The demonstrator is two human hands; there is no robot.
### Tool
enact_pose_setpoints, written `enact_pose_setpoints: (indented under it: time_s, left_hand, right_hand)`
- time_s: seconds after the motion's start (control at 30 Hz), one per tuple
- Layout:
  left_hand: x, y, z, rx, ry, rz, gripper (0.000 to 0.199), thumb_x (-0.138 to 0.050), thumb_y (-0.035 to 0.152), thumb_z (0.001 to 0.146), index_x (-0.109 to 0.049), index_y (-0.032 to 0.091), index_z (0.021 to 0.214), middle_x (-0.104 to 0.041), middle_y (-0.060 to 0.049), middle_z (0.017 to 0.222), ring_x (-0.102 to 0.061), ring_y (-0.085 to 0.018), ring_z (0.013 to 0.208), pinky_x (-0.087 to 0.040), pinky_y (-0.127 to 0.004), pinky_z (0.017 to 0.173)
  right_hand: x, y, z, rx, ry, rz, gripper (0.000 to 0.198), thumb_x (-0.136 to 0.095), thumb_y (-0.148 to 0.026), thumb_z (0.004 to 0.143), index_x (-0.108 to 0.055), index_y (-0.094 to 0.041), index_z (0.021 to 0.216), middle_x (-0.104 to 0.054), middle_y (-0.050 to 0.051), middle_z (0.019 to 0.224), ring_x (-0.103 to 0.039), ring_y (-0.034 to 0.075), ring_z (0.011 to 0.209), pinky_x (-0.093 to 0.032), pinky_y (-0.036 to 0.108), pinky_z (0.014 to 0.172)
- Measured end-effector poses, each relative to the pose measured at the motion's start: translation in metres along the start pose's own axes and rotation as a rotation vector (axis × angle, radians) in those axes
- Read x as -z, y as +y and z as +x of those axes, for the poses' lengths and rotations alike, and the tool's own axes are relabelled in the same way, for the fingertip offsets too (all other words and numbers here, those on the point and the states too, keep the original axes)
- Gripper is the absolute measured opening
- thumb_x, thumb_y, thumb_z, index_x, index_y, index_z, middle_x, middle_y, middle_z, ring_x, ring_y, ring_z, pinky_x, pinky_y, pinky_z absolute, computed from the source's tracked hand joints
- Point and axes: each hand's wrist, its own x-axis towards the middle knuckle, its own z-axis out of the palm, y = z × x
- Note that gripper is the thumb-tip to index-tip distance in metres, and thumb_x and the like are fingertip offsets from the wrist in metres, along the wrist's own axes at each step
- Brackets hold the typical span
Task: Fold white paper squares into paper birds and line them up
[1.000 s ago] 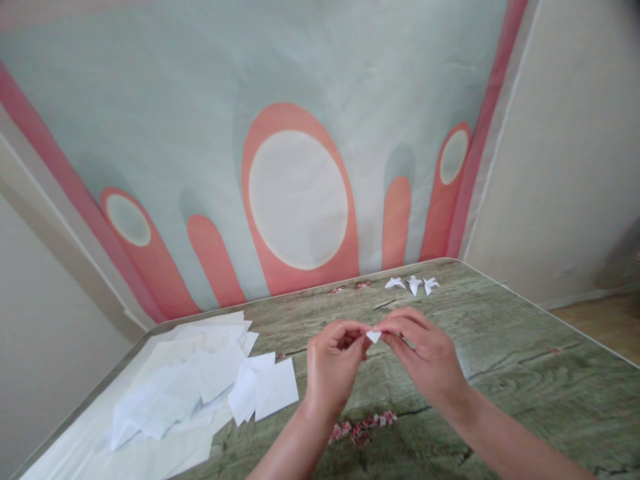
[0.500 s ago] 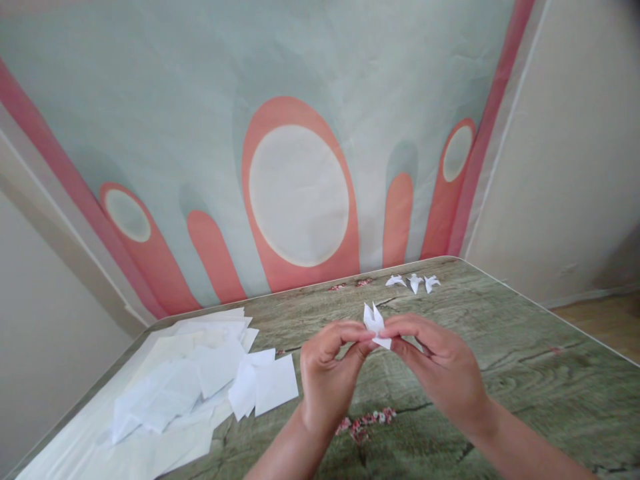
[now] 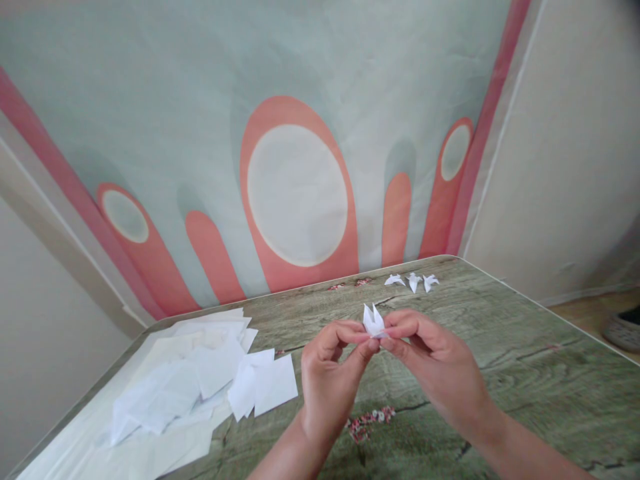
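Note:
A small folded piece of white paper (image 3: 373,322) is pinched between both hands above the middle of the table. Two pointed tips stand up from it, with a gap between them. My left hand (image 3: 333,363) grips its lower left side between thumb and fingers. From the other side, my right hand (image 3: 437,360) pinches the lower right, thumb tip close to the left thumb. The fingers cover the paper's bottom edge. Farther back lie three folded paper birds (image 3: 414,282) in a row.
Loose white paper sheets (image 3: 170,453) spread over the table's left side, with small paper squares (image 3: 277,385) on and beside them. The wood-patterned table (image 3: 530,387) meets a printed backdrop (image 3: 300,280) at the back. A shoe (image 3: 624,329) shows on the floor at the right.
The paper's lower flap, which stuck out below the fingers, no longer shows there. My right thumb has shifted left toward the left thumb. A shoe has come into view at right.

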Motion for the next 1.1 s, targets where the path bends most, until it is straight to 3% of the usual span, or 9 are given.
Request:
enact_pose_setpoints:
  time_s: [0.37,0.57,0.67,0.87,1.1]
  left_hand:
    - [-0.002,0.003,-0.001,0.123,0.007,-0.072,0.016,-0.073,0.025,0.076,-0.063,0.014,0.071,-0.067,-0.005,0.079,-0.063,-0.015,0.077,-0.051,-0.025,0.072]
    - [-0.006,-0.002,0.004,0.334,-0.028,-0.292,0.028,-0.076,0.025,0.073,-0.065,0.015,0.096,-0.068,-0.002,0.078,-0.063,-0.013,0.071,-0.052,-0.024,0.069]
    - [-0.005,-0.003,0.006,0.381,-0.084,-0.282,0.017,-0.076,0.027,0.072,-0.07,0.013,0.08,-0.07,-0.004,0.074,-0.063,-0.012,0.069,-0.05,-0.023,0.07]
    - [-0.003,-0.002,0.006,0.294,-0.05,-0.044,0.014,-0.069,0.028,0.078,-0.071,0.015,0.075,-0.069,-0.003,0.069,-0.061,-0.015,0.067,-0.047,-0.025,0.066]
    - [-0.001,-0.011,0.004,0.189,-0.048,0.149,0.011,-0.064,0.024,0.081,-0.07,0.017,0.075,-0.068,-0.003,0.071,-0.062,-0.016,0.069,-0.047,-0.025,0.067]
  right_hand:
    - [0.0,-0.001,0.0,-0.127,0.015,0.075,0.014,-0.07,-0.032,0.079,-0.061,-0.021,0.074,-0.066,0.004,0.091,-0.063,0.019,0.089,-0.05,0.033,0.079]
    - [0.003,0.001,0.0,-0.08,0.013,-0.061,0.013,-0.067,-0.03,0.081,-0.061,-0.021,0.075,-0.067,0.003,0.089,-0.064,0.018,0.085,-0.049,0.032,0.076]
    - [0.003,0.002,0.001,-0.034,0.011,-0.162,0.011,-0.066,-0.029,0.082,-0.063,-0.021,0.074,-0.068,0.003,0.088,-0.064,0.017,0.082,-0.049,0.03,0.074]
    - [0.005,0.001,0.01,-0.245,-0.072,-0.09,0.016,-0.068,-0.032,0.078,-0.067,-0.021,0.089,-0.07,0.002,0.078,-0.065,0.017,0.072,-0.052,0.028,0.067]
    - [0.01,0.008,0.014,-0.305,-0.144,-0.029,0.016,-0.072,-0.035,0.074,-0.068,-0.02,0.073,-0.069,0.001,0.077,-0.063,0.016,0.074,-0.05,0.026,0.068]
